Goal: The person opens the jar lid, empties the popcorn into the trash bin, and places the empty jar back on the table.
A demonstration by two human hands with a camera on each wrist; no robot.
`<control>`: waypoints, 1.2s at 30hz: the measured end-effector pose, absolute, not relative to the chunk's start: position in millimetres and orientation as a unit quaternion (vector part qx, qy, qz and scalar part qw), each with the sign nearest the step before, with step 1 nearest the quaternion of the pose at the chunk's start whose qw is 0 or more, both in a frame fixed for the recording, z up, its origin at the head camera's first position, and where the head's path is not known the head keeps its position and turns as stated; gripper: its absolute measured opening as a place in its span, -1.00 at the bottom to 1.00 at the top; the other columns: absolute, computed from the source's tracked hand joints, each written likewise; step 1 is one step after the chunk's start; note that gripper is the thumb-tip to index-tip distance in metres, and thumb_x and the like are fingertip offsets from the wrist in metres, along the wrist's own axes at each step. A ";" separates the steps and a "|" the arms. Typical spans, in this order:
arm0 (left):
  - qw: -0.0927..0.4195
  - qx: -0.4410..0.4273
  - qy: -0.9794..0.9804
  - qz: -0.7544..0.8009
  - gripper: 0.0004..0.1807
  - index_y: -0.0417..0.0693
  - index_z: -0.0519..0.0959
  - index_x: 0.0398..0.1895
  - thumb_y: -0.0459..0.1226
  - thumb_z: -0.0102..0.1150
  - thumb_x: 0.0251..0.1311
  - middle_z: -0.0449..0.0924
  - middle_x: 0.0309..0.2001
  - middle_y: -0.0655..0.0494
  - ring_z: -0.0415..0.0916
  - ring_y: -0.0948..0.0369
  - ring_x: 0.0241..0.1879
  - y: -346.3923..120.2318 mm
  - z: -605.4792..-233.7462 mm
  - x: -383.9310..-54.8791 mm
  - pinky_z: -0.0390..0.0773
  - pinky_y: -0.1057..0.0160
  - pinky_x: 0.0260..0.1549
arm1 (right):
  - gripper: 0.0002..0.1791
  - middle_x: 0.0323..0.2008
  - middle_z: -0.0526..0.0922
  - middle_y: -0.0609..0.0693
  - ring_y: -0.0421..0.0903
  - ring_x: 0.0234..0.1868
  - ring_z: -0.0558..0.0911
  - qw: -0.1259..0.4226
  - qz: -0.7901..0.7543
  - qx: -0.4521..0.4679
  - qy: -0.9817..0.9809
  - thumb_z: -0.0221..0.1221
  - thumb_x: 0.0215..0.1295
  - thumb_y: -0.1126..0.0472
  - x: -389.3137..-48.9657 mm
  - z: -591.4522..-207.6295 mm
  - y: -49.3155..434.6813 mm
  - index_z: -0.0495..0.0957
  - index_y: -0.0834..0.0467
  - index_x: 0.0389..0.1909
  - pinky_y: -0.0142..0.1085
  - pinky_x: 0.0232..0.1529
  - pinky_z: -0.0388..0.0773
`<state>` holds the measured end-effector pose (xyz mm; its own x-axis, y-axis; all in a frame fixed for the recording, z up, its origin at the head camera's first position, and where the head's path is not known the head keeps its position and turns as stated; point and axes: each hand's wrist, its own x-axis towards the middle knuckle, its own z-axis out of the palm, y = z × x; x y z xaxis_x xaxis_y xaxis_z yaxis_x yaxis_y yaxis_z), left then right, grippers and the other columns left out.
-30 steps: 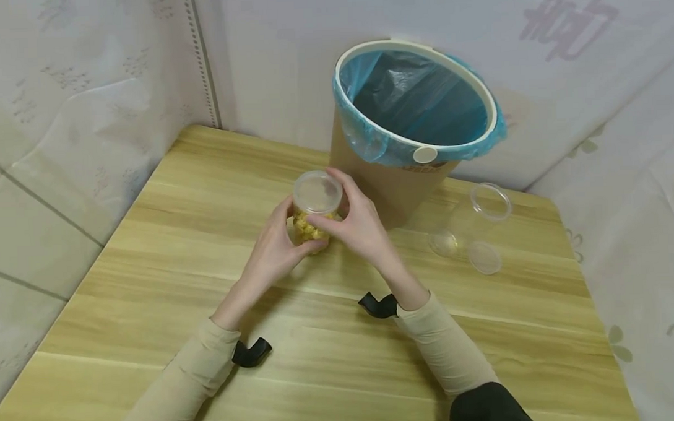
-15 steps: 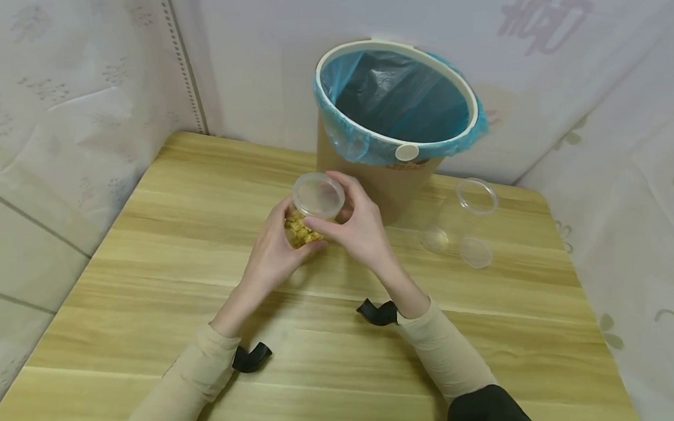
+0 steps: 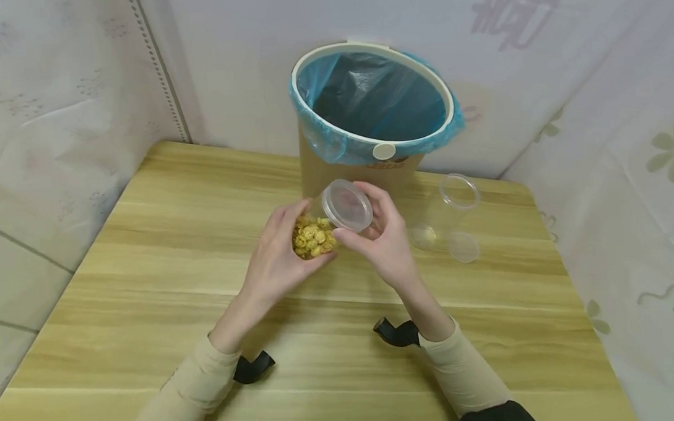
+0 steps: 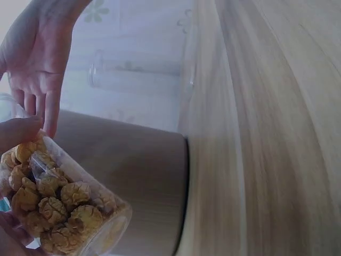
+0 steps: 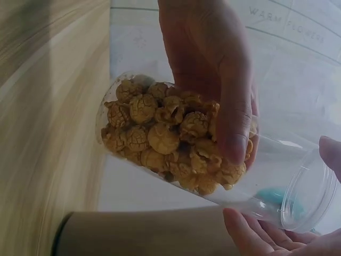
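Firstly, one clear jar (image 5: 266,166), part-filled with yellow-brown popcorn (image 3: 314,237): tilted, held above the worktop (image 3: 176,241) in front of the bin, its base leaned to the left and its upper end to the right. The lower body is enclosed by the left hand (image 3: 273,253), that grip being clamped around the wall.

One translucent lid (image 3: 347,205), seen at the jar's upper end: pinched at its edge by the right hand (image 3: 385,236), the grip being brought together on it between thumb and fingers. Whether the lid is fully seated cannot be told.

One tall brown bin (image 3: 336,177), stood upright on the worktop; lined with a blue bag (image 3: 326,143), by which the outside is overhung.

One second clear jar (image 3: 442,213), stood upright right of the bin.

One clear disc (image 3: 464,247), laid flat near that jar's foot.

Two beige sleeves (image 3: 203,376), each accompanied by a curved black fitting (image 3: 254,368).
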<state>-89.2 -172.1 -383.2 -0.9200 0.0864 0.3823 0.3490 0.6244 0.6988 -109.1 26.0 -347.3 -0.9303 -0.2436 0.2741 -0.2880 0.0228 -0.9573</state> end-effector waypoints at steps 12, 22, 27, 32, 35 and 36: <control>0.315 -0.211 -0.879 -0.288 0.00 0.03 0.43 0.38 -0.22 0.72 -0.27 0.52 0.15 -0.19 0.51 -0.16 0.09 -163.1 -378.8 -93.4 0.53 -0.17 0.13 | -0.22 0.29 0.53 0.16 -0.02 0.21 0.57 0.014 0.634 0.177 -0.753 0.38 0.20 0.42 -105.8 -347.7 62.4 0.38 0.16 0.46 -0.43 0.04 0.66; 0.394 -0.236 -0.872 -0.168 -0.06 0.06 0.49 0.33 -0.21 0.72 -0.25 0.55 0.15 -0.19 0.49 -0.16 0.14 -154.7 -379.7 -94.9 0.51 -0.12 0.10 | -0.28 0.15 0.56 0.09 -0.04 0.13 0.57 0.031 0.579 0.167 -0.797 0.43 0.19 0.33 -106.6 -344.5 77.1 0.48 0.07 0.40 -0.42 -0.06 0.67; 0.368 -0.246 -0.876 -0.191 -0.01 0.05 0.47 0.35 -0.18 0.75 -0.30 0.56 0.15 -0.17 0.51 -0.14 0.13 -154.9 -380.9 -94.5 0.54 -0.13 0.10 | -0.16 0.23 0.52 0.06 -0.08 0.21 0.51 0.038 0.568 0.226 -0.790 0.50 0.06 0.42 -107.5 -343.6 83.9 0.46 0.09 0.42 -0.38 0.03 0.68; 0.298 -0.254 -0.891 -0.231 0.01 0.06 0.46 0.37 -0.17 0.75 -0.30 0.58 0.15 -0.14 0.54 -0.12 0.13 -156.8 -379.3 -95.2 0.55 -0.18 0.19 | -0.07 0.34 0.46 0.03 -0.08 0.31 0.47 0.037 0.532 0.291 -0.794 0.54 -0.05 0.46 -108.4 -341.6 93.6 0.44 0.12 0.43 -0.31 0.18 0.65; 0.238 -0.251 -0.902 -0.257 0.03 0.10 0.45 0.39 -0.15 0.76 -0.31 0.57 0.15 -0.09 0.53 -0.10 0.15 -158.0 -378.0 -95.4 0.56 -0.19 0.18 | -0.08 0.37 0.46 0.01 -0.09 0.33 0.48 0.037 0.497 0.320 -0.806 0.56 -0.07 0.45 -109.3 -339.6 98.2 0.46 0.11 0.41 -0.26 0.22 0.63; 0.222 -0.248 -0.905 -0.264 0.05 0.11 0.45 0.39 -0.14 0.76 -0.32 0.57 0.16 -0.08 0.52 -0.09 0.16 -158.3 -377.7 -95.5 0.57 -0.18 0.17 | -0.07 0.38 0.46 0.00 -0.10 0.33 0.48 0.037 0.486 0.328 -0.809 0.56 -0.07 0.45 -109.4 -339.0 99.3 0.47 0.09 0.41 -0.23 0.23 0.63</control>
